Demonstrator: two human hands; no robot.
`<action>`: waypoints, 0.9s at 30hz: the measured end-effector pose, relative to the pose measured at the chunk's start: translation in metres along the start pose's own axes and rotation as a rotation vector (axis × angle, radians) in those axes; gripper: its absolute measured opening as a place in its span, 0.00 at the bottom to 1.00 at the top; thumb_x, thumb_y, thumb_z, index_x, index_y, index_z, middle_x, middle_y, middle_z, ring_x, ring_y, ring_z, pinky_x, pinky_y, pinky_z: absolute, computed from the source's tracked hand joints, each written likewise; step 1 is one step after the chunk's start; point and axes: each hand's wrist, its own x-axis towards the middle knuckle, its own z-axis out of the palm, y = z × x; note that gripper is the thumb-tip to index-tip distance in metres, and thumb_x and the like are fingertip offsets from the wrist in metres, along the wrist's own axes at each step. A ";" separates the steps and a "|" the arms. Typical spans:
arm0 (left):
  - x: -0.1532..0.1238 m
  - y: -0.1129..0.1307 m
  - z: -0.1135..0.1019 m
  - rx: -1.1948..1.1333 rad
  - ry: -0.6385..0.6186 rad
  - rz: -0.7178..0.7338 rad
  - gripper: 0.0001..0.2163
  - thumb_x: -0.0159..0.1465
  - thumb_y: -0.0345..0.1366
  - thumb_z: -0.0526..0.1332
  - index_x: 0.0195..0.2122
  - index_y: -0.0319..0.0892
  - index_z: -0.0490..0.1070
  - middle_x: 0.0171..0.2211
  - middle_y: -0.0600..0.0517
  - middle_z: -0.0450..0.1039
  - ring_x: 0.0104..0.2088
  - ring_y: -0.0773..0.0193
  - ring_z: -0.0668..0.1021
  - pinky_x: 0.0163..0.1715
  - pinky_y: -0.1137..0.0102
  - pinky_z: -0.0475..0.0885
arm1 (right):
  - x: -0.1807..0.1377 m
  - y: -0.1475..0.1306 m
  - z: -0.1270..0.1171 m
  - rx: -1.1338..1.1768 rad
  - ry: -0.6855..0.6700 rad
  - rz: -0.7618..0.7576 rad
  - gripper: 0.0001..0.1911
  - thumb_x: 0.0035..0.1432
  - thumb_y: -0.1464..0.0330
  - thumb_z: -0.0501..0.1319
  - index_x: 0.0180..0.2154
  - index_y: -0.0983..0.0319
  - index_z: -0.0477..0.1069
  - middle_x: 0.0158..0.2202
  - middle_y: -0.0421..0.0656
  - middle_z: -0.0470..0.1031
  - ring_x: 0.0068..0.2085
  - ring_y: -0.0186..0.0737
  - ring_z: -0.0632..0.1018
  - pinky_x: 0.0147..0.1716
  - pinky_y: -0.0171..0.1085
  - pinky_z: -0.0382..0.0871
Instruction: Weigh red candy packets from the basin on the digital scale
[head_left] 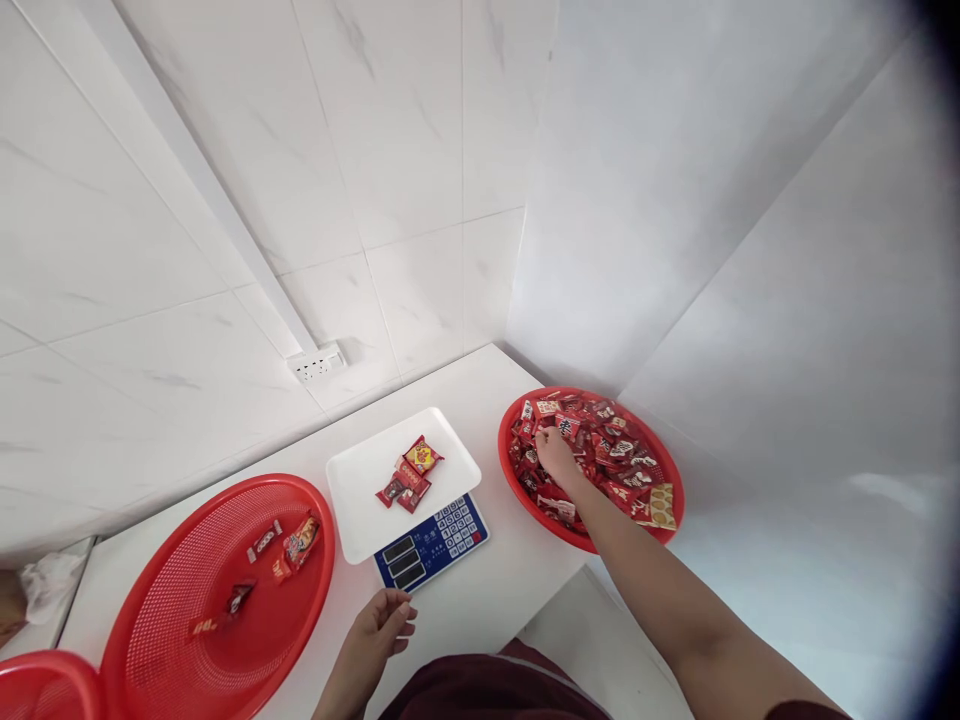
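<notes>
My right hand (pixel 556 456) reaches into a red basket (pixel 670 470) heaped with small wrapped snacks. Its fingers are closed among the red packets, beside a snack packet (pixel 568 428) with dark lettering; whatever they hold is hidden. Near the front edge of the digital scale (pixel 429 550) hovers my left hand (pixel 382 630), loosely curled, with nothing visible in it. On the scale's white tray (pixel 356 500) lie several red snack packets (pixel 409 485), one with a yellow label (pixel 421 456).
To the left stands a larger red basket (pixel 161 580) with a few wrapped snacks (pixel 300 542) in it. Part of another red basket (pixel 52 680) shows in the lower left corner. Behind the white table (pixel 517 590) rises a tiled wall with a power socket (pixel 316 362).
</notes>
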 end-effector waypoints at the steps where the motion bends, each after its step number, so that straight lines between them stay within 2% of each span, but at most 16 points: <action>1: -0.001 0.001 -0.001 -0.002 0.005 0.000 0.21 0.47 0.52 0.64 0.33 0.41 0.68 0.32 0.49 0.73 0.33 0.62 0.74 0.35 0.68 0.67 | 0.000 -0.005 0.004 0.022 -0.015 0.005 0.13 0.59 0.65 0.44 0.37 0.63 0.64 0.30 0.46 0.72 0.31 0.41 0.73 0.30 0.36 0.63; 4: -0.009 0.007 -0.001 -0.012 0.005 0.016 0.19 0.50 0.51 0.62 0.35 0.41 0.68 0.34 0.49 0.73 0.34 0.63 0.74 0.36 0.68 0.67 | -0.012 -0.026 0.022 0.114 -0.114 -0.028 0.16 0.60 0.63 0.42 0.37 0.62 0.65 0.30 0.44 0.72 0.31 0.38 0.74 0.28 0.34 0.65; 9: -0.017 0.020 0.004 0.010 0.001 0.017 0.18 0.51 0.49 0.61 0.35 0.41 0.66 0.34 0.49 0.71 0.34 0.63 0.73 0.37 0.68 0.67 | -0.057 -0.070 0.064 0.249 -0.426 -0.090 0.17 0.60 0.58 0.45 0.37 0.60 0.67 0.26 0.40 0.74 0.26 0.35 0.74 0.23 0.31 0.66; 12: -0.019 0.026 0.005 0.007 -0.010 0.024 0.16 0.52 0.47 0.60 0.35 0.40 0.66 0.35 0.49 0.71 0.35 0.64 0.73 0.37 0.68 0.66 | -0.073 -0.092 0.080 0.287 -0.554 -0.161 0.18 0.61 0.59 0.46 0.42 0.60 0.67 0.35 0.43 0.76 0.35 0.37 0.76 0.31 0.33 0.70; 15: -0.021 0.023 0.002 -0.004 0.003 0.028 0.16 0.53 0.47 0.60 0.35 0.40 0.66 0.34 0.49 0.71 0.34 0.64 0.73 0.37 0.68 0.66 | -0.075 -0.101 0.082 0.148 -0.441 -0.308 0.20 0.59 0.64 0.51 0.52 0.63 0.62 0.50 0.49 0.70 0.51 0.43 0.70 0.48 0.39 0.65; 17: -0.022 0.016 -0.002 -0.023 0.009 0.024 0.16 0.52 0.48 0.61 0.35 0.40 0.66 0.34 0.49 0.71 0.34 0.64 0.73 0.37 0.68 0.66 | -0.075 -0.097 0.078 0.054 -0.345 -0.379 0.23 0.56 0.66 0.53 0.54 0.64 0.60 0.54 0.51 0.66 0.56 0.45 0.65 0.53 0.42 0.59; 19: -0.022 0.007 -0.006 -0.045 0.015 0.016 0.17 0.52 0.48 0.61 0.35 0.40 0.67 0.34 0.49 0.71 0.34 0.64 0.73 0.37 0.68 0.65 | -0.077 -0.086 0.073 0.064 -0.335 -0.388 0.22 0.57 0.66 0.53 0.53 0.62 0.62 0.54 0.49 0.66 0.54 0.44 0.67 0.53 0.42 0.60; 23: -0.023 -0.010 -0.014 -0.061 0.037 -0.005 0.16 0.52 0.48 0.61 0.34 0.40 0.67 0.35 0.48 0.71 0.35 0.64 0.73 0.37 0.68 0.65 | -0.087 -0.050 0.057 0.150 -0.387 -0.355 0.14 0.57 0.65 0.52 0.43 0.59 0.69 0.45 0.46 0.74 0.46 0.42 0.74 0.46 0.39 0.66; 27: -0.025 -0.012 -0.015 -0.052 0.041 -0.020 0.16 0.52 0.48 0.61 0.33 0.40 0.67 0.35 0.48 0.71 0.35 0.63 0.73 0.37 0.67 0.65 | -0.096 -0.020 0.042 0.102 -0.383 -0.303 0.12 0.55 0.63 0.52 0.35 0.61 0.71 0.39 0.47 0.76 0.42 0.43 0.76 0.44 0.39 0.68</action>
